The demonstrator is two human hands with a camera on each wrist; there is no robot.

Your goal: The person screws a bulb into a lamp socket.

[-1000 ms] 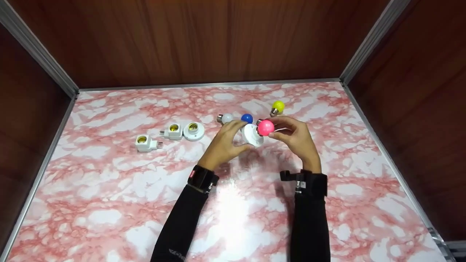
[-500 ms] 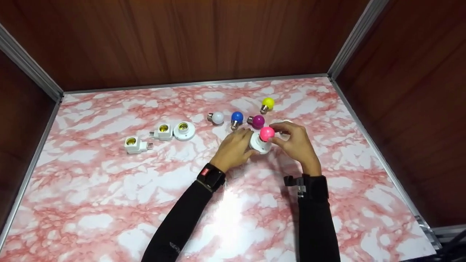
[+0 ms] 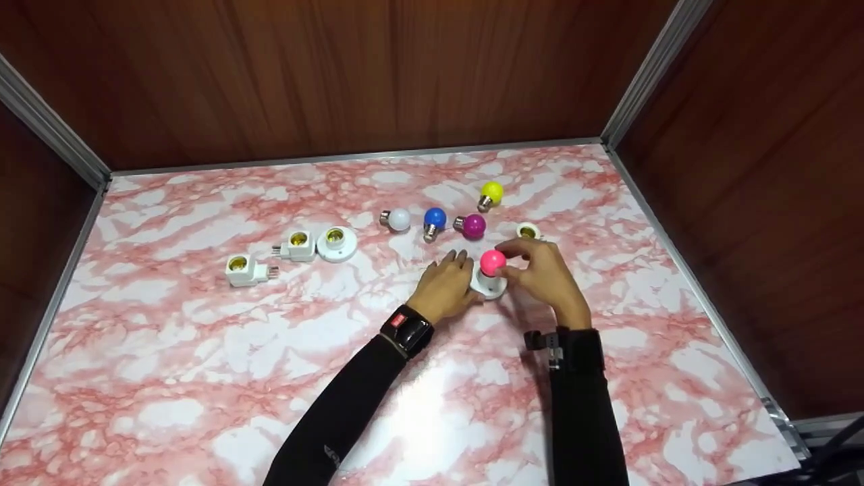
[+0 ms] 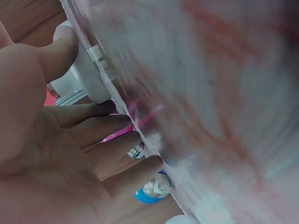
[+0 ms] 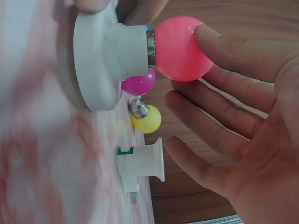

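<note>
My right hand pinches a pink light bulb between thumb and fingers. The bulb stands upright in the neck of a round white lamp holder, with a strip of its metal cap showing above the socket. My left hand holds that lamp holder from the left, its thumb at the near rim and its other fingers stretched along the tabletop. In the left wrist view, the lamp holder shows beside the thumb, while the hand hides part of it.
Behind the hands lie a white bulb, a blue bulb, a purple bulb and a yellow bulb. Another round lamp holder and two plug-in sockets stand left. A white socket stands behind the right hand.
Both hands have brought the lamp holder and pink bulb down and nearer the body. The holder was tilted and now sits level with the bulb upright. The head view has shifted slightly.
</note>
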